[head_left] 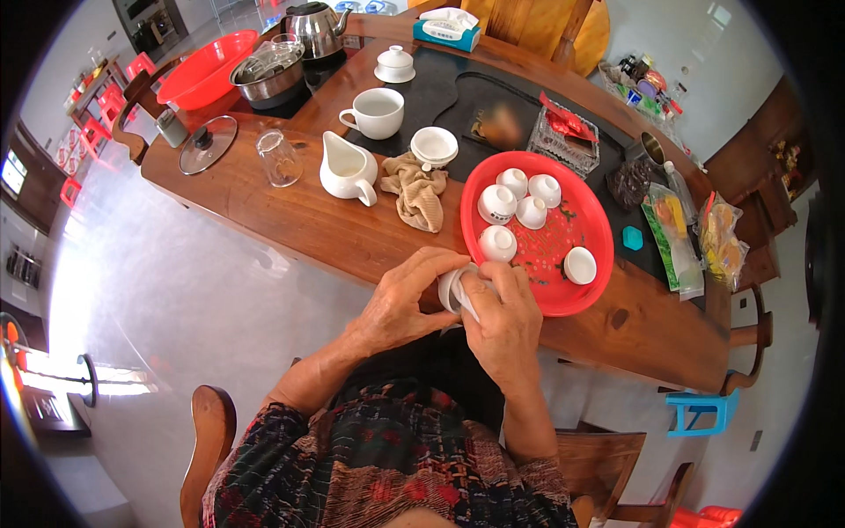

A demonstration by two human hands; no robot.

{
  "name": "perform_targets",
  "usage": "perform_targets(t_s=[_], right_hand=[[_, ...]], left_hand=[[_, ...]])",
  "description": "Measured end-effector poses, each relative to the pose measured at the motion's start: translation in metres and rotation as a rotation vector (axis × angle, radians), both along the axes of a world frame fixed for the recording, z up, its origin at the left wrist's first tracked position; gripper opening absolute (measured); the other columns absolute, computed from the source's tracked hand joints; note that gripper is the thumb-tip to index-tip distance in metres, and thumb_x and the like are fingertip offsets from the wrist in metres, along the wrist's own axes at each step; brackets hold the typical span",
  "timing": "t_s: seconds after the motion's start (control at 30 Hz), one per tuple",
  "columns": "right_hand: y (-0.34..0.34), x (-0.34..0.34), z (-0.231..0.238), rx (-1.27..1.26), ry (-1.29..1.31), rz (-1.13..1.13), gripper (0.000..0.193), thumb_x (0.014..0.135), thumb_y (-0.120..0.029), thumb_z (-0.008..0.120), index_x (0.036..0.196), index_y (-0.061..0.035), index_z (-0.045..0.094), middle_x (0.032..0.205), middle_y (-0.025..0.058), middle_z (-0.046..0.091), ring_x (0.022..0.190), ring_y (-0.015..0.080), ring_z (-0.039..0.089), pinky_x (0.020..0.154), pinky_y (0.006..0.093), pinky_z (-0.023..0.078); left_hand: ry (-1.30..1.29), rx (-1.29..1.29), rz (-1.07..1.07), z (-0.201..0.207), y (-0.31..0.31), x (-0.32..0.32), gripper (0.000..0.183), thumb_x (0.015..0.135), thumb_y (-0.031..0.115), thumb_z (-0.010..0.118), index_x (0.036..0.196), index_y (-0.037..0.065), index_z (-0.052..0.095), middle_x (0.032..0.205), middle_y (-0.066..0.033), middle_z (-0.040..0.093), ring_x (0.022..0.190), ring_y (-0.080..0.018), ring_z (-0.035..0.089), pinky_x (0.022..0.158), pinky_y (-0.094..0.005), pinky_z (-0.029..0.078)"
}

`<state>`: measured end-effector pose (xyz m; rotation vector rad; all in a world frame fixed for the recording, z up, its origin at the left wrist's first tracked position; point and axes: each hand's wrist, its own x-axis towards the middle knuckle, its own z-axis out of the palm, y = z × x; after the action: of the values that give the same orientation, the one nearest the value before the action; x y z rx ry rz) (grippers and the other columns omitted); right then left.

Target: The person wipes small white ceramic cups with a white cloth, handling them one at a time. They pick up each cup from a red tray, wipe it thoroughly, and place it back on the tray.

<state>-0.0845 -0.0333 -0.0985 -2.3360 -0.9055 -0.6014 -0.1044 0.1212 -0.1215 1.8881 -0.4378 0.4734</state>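
My left hand [398, 301] grips a small white teacup [446, 290] by its rim and side, just off the near edge of the table. A white tissue [467, 304] is pinched in my right hand [505, 327], its fingers pressed into the cup's mouth. Right beyond my hands lies a round red tray [595, 289] with a floral print. Several white teacups [532, 212] sit grouped on its left side, and one more teacup [580, 265] is apart at the right. The cup's inside is mostly hidden by my fingers.
Left of the tray are a crumpled tan cloth [414, 195], a lidded bowl [434, 146], a white pitcher [346, 172], a mug [377, 114] and a clear glass [278, 159]. A steel kettle [315, 33] and red basin [208, 72] stand farther back. Packets [673, 233] lie right.
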Motion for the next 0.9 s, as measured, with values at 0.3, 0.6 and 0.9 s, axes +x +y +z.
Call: perform_targets(t_s=[0.3,0.6,0.9], right_hand=[[-0.049,0.005,0.007,0.540,0.903,0.564,0.027,0.066,0.004,0.061,0.092,0.0014,0.061,0.084,0.0111,0.053,0.074,0.0231,0.055,0.065,0.0295,0.044],[-0.019,-0.007,-0.009,0.230,0.078,-0.017,0.034,0.062,-0.001,0.068,0.095,-0.0043,0.063,0.092,0.0104,0.051,0.084,0.0297,0.051,0.071,0.0379,0.044],[-0.055,-0.005,-0.007,0.415,0.588,0.457,0.025,0.071,0.002,0.062,0.096,0.0021,0.061,0.095,0.0096,0.051,0.086,0.0225,0.052,0.072,0.0306,0.043]], left_hand=[[0.046,-0.008,-0.111,0.006,-0.001,-0.003,0.059,0.060,0.002,0.076,0.114,0.002,0.053,0.109,-0.0159,0.056,0.098,-0.0331,0.057,0.079,-0.0365,0.050],[-0.059,0.119,-0.040,0.007,-0.022,-0.004,0.059,0.059,-0.005,0.072,0.115,0.002,0.052,0.111,-0.0164,0.054,0.097,-0.0347,0.058,0.075,-0.0374,0.052],[0.122,0.057,-0.228,0.009,-0.016,0.000,0.058,0.064,0.002,0.078,0.115,0.003,0.052,0.113,-0.0109,0.054,0.098,-0.0209,0.059,0.078,-0.0323,0.053]])
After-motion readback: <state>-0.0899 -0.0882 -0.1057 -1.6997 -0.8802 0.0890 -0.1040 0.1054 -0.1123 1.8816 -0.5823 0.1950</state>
